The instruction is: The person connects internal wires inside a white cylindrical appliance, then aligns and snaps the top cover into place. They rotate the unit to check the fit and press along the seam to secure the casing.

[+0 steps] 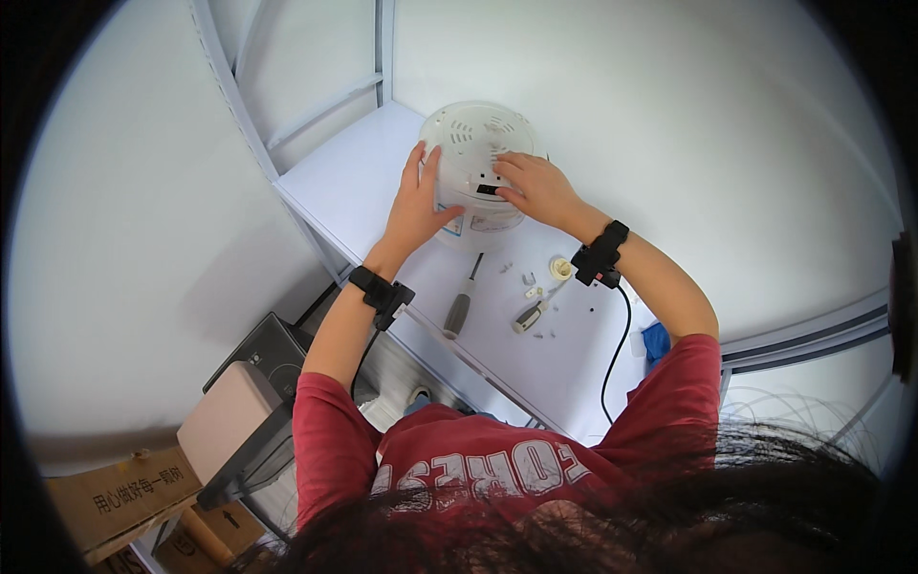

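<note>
L hand [418, 206]: fingers up, thumb spread wide off them, laid along the near-L side of a round white plastic appliance [473, 158] w/ slotted vents on its upper face. R hand [540, 191]: fingers part-bent on that face, thumb apart & lower; can't tell if they pinch anything.

Key relation: appliance is at approx 2 o'clk from L hand, 10 from R, so it sits btwn & just beyond the palms. Face looks near-round, no clear long axis. Small black rectangular socket [488, 189] on its near edge: R hand nearer, R thumb right beside it.

Farther out, on the white tabletop [344, 182]: long-shafted screwdriver w/ grey handle [459, 311] at 6 from appliance, shaft twd 12–1; shorter grey-and-white-handled screwdriver [532, 317] at 5; round cream plastic piece [560, 269] nr it, also approx 5, w/ small loose bits about. Crumpled-looking blue item [656, 342] at 4–5.
</note>
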{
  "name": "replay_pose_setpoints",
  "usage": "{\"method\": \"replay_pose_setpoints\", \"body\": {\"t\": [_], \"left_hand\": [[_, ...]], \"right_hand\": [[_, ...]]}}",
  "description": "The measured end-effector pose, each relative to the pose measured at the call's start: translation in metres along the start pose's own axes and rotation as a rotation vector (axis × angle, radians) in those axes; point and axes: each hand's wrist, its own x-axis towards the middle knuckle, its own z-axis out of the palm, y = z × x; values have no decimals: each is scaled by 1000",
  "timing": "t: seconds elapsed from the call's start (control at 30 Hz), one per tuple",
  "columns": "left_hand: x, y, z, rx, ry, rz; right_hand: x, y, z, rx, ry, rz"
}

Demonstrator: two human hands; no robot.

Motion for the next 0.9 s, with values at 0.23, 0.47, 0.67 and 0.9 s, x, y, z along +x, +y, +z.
{"method": "replay_pose_setpoints", "body": {"t": [0.23, 0.47, 0.67, 0.9], "left_hand": [[2, -5, 11, 201, 60, 135], [1, -6, 8, 140, 44, 120], [2, -7, 7, 231, 101, 120], [0, -7, 14, 227, 87, -7]], "right_hand": [[0, 3, -3, 33, -5, 43], [1, 1, -2, -86, 30, -39], [4, 1, 0, -124, 32, -93], [3, -6, -6, -198, 21, -97]]}}
